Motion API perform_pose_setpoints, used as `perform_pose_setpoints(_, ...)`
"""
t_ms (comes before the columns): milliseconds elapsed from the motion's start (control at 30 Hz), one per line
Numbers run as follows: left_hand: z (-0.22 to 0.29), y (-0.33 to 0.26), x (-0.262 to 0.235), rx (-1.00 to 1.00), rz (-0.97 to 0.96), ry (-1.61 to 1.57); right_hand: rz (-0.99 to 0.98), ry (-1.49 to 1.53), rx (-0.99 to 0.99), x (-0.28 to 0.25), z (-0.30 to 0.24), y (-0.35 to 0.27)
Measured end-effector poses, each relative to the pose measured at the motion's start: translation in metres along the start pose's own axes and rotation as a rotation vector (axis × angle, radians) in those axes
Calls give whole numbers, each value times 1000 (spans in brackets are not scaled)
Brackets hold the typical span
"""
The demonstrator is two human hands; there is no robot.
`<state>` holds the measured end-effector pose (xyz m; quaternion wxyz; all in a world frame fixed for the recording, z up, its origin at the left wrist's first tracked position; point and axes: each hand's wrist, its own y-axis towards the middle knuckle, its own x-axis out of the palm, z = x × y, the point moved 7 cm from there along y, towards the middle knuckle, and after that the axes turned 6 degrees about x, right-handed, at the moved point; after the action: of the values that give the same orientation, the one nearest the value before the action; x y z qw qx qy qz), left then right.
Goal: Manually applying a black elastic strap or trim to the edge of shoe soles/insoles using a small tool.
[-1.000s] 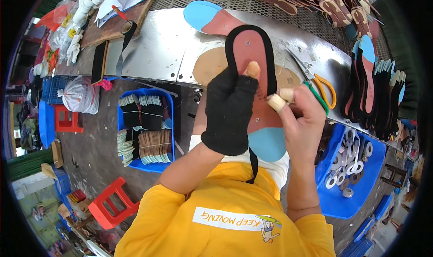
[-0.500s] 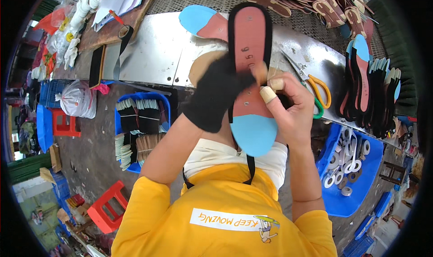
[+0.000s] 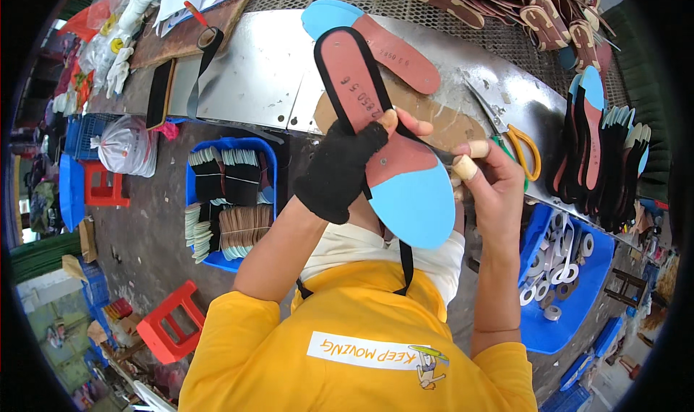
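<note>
My left hand (image 3: 336, 170), in a black fingerless glove, grips an insole (image 3: 412, 202) around its middle. The insole has a pink body, a light blue forefoot and a black border, and it tilts with its heel toward the bench. At its right side my right hand (image 3: 495, 188), with beige tape on thumb and finger, pinches a dark strip (image 3: 440, 154) that runs to the insole's edge. Past the held piece, more pink and blue insoles (image 3: 408, 58) lie overlapping on the metal bench. Scissors (image 3: 526, 152) with orange and green handles rest right of them.
Finished-looking insoles (image 3: 593, 148) stand stacked at the bench's right end. Below hang or stand blue bins, one with bundled insoles (image 3: 238, 188), one with tape rolls (image 3: 557, 267). A tape roll (image 3: 210, 40) and a brown pad (image 3: 463, 126) lie on the bench. Red stools (image 3: 172, 322) stand left.
The held insole has tilted, its heel swinging left and its blue end right. My right hand has moved right, away from the insole's face, drawing the dark strip out sideways.
</note>
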<state>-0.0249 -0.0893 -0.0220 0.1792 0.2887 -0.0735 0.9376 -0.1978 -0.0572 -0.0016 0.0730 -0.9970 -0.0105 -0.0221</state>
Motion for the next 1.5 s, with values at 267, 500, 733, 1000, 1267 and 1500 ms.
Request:
perform_pose_setpoints(267, -15, -10, 2, 7, 95, -64, -327, -143, -54, -4, -9, 5)
perform_pose_setpoints(500, -20, -38, -11, -92, 170, -277, 279, -740, -149, -113, -2, 15)
perform_pose_setpoints(733, -28, -60, -24, -78, 297, -402, 333, -1161, -189, -107, 16, 2)
perform_pose_setpoints(1000, -36, -74, -32, 33, 250, -632, -129, -190, 276, -15, 60, -94)
perform_pose_setpoints(1267, -48, -79, -30, -6, 290, -559, -139, -214, 211, 11, 76, -102)
perform_pose_setpoints(1500, -35, -74, -45, 104, 417, -130, -65, -394, 178, -13, 80, -111)
